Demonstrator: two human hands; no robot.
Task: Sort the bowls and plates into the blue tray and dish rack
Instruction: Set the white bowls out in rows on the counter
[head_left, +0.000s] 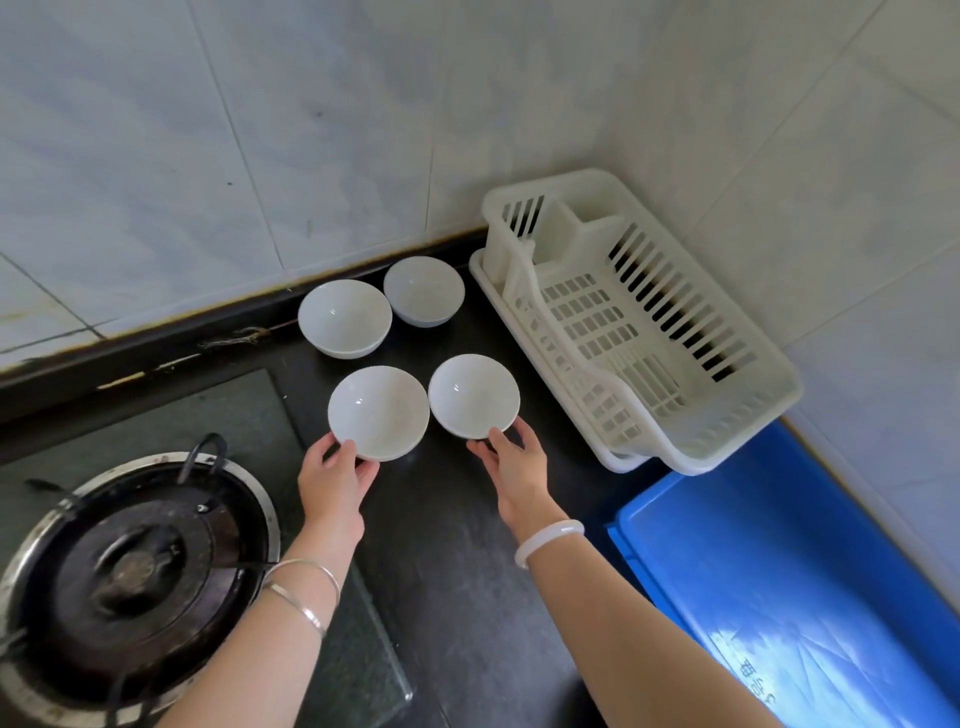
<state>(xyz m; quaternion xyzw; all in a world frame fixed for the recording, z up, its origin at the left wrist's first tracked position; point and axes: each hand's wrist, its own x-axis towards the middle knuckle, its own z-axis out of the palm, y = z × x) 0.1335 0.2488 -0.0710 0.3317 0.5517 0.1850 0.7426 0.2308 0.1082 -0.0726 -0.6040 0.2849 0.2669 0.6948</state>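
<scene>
2 rims pinched: left bowl (379, 410), left grip (335, 475); right bowl (472, 395), right grip (514, 462).

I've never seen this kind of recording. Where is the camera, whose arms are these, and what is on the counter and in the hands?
No machine here: a person works with bare hands, and this single picture comes from a camera worn on their head, looking down. Four white bowls show against the dark counter. The left hand pinches the rim of the near-left bowl; the right hand pinches the rim of the near-right bowl. The far-left bowl and far-right bowl sit untouched near the wall. Right of them are the white dish rack and, nearer, the blue tray. A gas burner is at the left.
</scene>
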